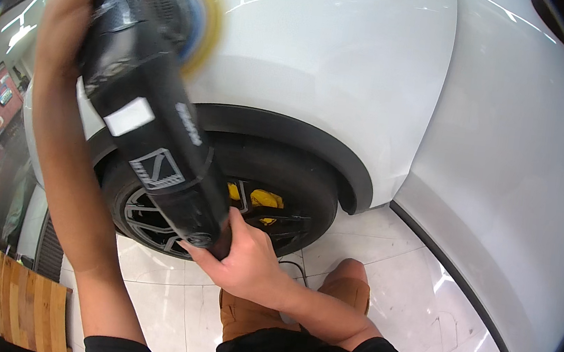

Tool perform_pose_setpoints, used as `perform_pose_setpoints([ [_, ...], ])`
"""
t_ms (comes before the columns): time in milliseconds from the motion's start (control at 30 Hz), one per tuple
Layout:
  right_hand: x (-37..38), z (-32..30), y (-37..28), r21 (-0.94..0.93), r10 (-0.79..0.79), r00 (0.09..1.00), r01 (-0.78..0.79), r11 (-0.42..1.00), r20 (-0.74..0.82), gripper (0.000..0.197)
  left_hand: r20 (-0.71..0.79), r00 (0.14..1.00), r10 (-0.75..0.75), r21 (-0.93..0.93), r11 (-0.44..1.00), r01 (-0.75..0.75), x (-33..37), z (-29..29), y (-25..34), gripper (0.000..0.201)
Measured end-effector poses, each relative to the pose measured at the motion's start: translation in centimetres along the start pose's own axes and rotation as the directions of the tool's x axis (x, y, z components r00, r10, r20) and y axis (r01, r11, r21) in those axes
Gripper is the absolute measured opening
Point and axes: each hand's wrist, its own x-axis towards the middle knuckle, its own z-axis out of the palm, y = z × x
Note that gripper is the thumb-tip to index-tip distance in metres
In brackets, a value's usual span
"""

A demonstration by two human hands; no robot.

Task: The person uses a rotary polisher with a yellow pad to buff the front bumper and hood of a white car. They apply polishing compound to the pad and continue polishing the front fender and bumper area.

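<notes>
A black car polisher [156, 120] slants across the view, held in both hands. Its round pad [205, 28], yellow at the rim with a blue layer behind, is blurred and lies against the white car fender [324, 49]. At the polisher's head, my left hand [82, 7] is wrapped over the top; part of its grip is hidden behind the tool. My right hand [245, 259] closes around the rear end of the body, thumb along its side. The black wheel arch trim [288, 124] and the tyre [309, 179] sit below the tool.
Yellow brake caliper [267, 198] shows through the wheel spokes. On the right stands the white car door [499, 166] with a dark lower edge. A wooden stool [31, 304] is at the lower left. A thin black cord [296, 266] hangs near my knee above the pale tiled floor [394, 286].
</notes>
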Motion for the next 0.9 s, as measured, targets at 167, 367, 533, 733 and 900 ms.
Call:
perform_pose_setpoints([
  [167,1.8,-1.8,-2.3,-0.22,-0.051,0.989,0.08,0.972,0.138,0.063,-0.209,0.965,-0.16,-0.27,0.958,0.1,-0.6,-9.9,-3.9,0.027],
  [367,1.5,-1.3,-1.0,-0.247,-0.06,0.991,0.089,0.965,0.123,0.061,-0.279,0.953,-0.119,-0.15,0.986,0.079,-2.3,-9.8,-4.1,0.03],
  [533,-1.6,-1.8,5.6,-0.072,-0.016,0.997,0.01,0.997,-0.073,0.047,0.041,0.999,-0.026,0.186,0.982,0.018,-3.2,1.2,-1.4,0.028],
  [733,-5.5,-2.6,13.6,0.367,0.189,0.897,-0.033,0.93,-0.4,0.015,0.271,0.934,0.233,0.22,0.93,-0.296,-5.0,19.0,-0.7,0.03],
  [900,-4.0,-0.3,16.6,0.458,0.124,0.857,0.141,0.878,-0.501,0.009,0.328,0.924,0.197,0.148,0.955,-0.257,-5.8,19.6,-0.2,0.025],
])
